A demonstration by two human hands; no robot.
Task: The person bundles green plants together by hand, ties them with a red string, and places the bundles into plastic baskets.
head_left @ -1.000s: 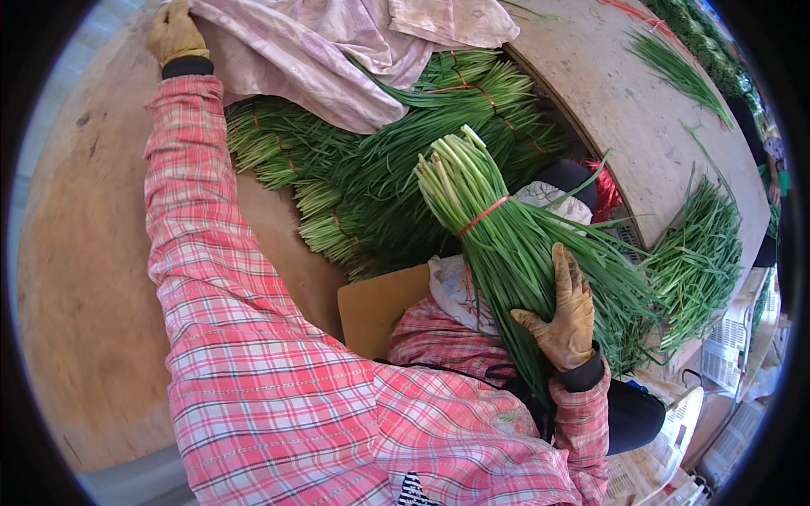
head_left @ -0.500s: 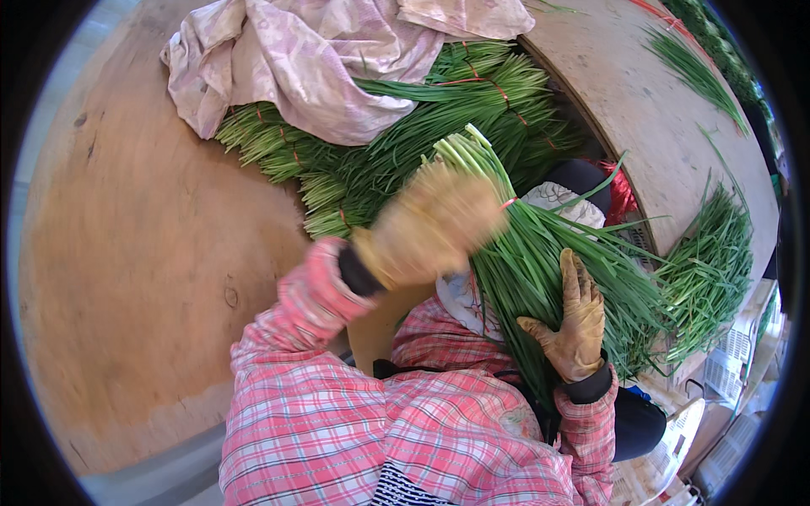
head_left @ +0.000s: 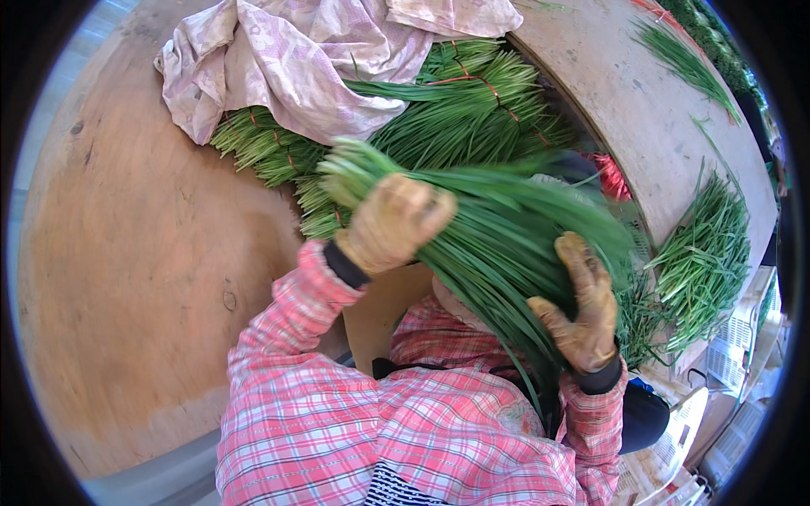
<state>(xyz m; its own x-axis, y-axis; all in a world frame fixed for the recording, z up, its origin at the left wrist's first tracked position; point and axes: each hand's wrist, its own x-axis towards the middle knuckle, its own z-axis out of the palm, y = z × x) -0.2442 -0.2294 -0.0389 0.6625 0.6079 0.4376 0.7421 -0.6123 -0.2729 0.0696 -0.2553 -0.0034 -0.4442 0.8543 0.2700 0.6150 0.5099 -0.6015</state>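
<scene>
Chives bundle lies slanted above the cardboard; left hand clenches its pale cut end; right hand grips the leafy end; heaped bundles and cloth lie beyond.

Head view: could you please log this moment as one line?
left hand: grips chive bundle | right hand: supports bundle | tied bundles under cloth on wooden table

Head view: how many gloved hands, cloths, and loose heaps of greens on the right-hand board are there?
Gloved hands: 2, the left hand and right hand, both on one held bunch
Cloths: 1, the pink cloth
Loose heaps on the board: 2, the upper heap and the lower heap
Total: 5
</scene>
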